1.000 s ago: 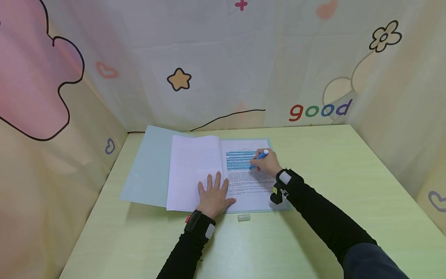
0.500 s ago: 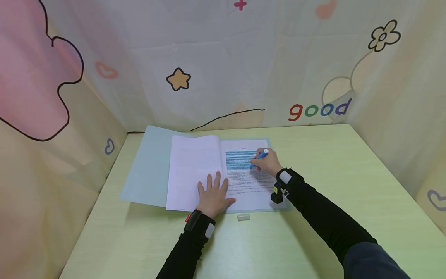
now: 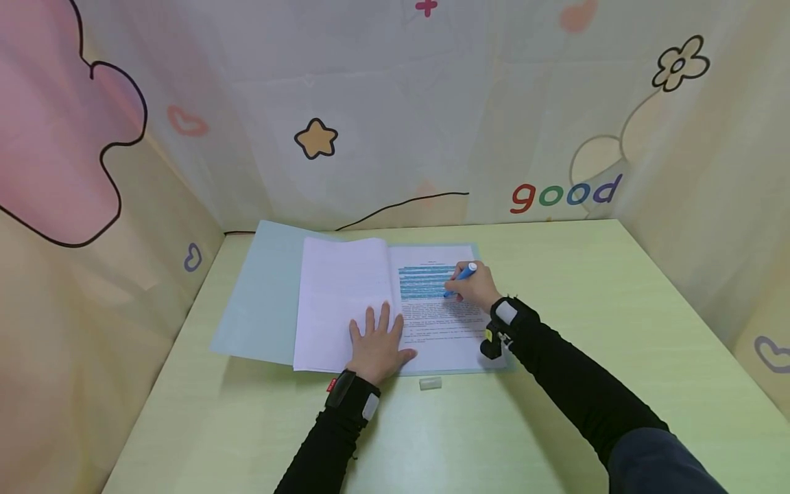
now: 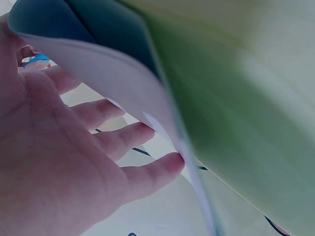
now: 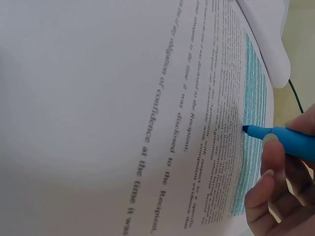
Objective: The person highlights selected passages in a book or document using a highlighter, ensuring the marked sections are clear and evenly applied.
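A blue highlighter is pinched in my right hand; its dark tip touches the printed page at the lower edge of the blue-highlighted lines. My left hand lies with fingers spread on the turned white pages, near the fold, its thumb reaching onto the printed page. From below, the left wrist view shows the left hand's fingers against the curved sheets. Unmarked printed lines continue below the blue block in the right wrist view.
The light blue folder cover lies opened out to the left under the pages. A small greyish piece, perhaps a cap, sits on the pale wooden table just below the folder. A printed curtain stands behind and at both sides.
The highlighter tip has crept slightly to the right along the lower edge of the blue block. My left hand stays in place on the pages.
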`<state>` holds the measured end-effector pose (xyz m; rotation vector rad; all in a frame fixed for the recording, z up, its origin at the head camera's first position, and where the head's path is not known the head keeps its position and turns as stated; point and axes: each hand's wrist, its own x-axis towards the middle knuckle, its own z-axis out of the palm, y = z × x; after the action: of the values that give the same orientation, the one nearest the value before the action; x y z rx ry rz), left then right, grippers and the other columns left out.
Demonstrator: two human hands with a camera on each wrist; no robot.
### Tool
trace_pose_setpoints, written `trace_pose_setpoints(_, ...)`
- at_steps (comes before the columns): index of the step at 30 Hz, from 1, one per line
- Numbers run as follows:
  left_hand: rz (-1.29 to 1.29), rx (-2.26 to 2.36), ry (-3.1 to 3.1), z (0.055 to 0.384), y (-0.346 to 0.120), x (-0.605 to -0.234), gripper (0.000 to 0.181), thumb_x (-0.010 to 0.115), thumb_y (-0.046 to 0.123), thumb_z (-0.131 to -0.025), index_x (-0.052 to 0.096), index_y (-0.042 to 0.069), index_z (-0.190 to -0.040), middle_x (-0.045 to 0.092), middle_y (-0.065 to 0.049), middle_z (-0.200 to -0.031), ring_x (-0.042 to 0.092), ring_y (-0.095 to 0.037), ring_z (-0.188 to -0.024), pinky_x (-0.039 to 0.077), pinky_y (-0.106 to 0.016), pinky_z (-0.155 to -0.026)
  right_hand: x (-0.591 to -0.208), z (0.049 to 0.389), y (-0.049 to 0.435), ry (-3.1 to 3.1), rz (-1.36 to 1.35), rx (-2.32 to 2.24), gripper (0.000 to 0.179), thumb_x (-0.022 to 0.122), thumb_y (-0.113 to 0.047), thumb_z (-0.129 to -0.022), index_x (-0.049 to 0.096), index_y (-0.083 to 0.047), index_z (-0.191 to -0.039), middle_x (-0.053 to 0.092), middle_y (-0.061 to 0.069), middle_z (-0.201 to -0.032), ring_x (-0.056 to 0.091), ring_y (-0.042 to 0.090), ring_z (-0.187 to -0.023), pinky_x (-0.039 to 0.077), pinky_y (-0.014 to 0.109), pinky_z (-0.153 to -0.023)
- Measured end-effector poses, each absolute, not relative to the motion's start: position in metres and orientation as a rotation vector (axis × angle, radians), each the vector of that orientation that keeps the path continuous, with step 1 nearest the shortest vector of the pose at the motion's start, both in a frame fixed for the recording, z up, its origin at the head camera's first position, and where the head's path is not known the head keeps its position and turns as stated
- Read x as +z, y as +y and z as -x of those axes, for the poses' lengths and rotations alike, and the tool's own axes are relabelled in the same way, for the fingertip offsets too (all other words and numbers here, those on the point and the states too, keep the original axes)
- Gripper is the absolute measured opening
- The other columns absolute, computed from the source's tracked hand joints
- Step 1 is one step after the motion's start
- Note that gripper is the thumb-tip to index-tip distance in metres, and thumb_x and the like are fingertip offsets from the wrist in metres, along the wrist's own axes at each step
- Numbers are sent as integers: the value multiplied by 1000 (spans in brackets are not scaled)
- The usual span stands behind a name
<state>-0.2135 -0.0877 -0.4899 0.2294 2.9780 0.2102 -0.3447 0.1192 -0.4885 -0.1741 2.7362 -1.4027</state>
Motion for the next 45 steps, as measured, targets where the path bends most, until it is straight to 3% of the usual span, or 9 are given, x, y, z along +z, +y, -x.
trace_pose_setpoints(45,-245,229,2995,212,-88,-489,73,57,54,-90,38,15,-149,22,-14,-161,18,-42,-147,18,-66,-113,-487,343,131,2743,174,-1409,22,68,-11,-80,53,-8,-65,68,20,-74,61,19,-49,41,25,-51)
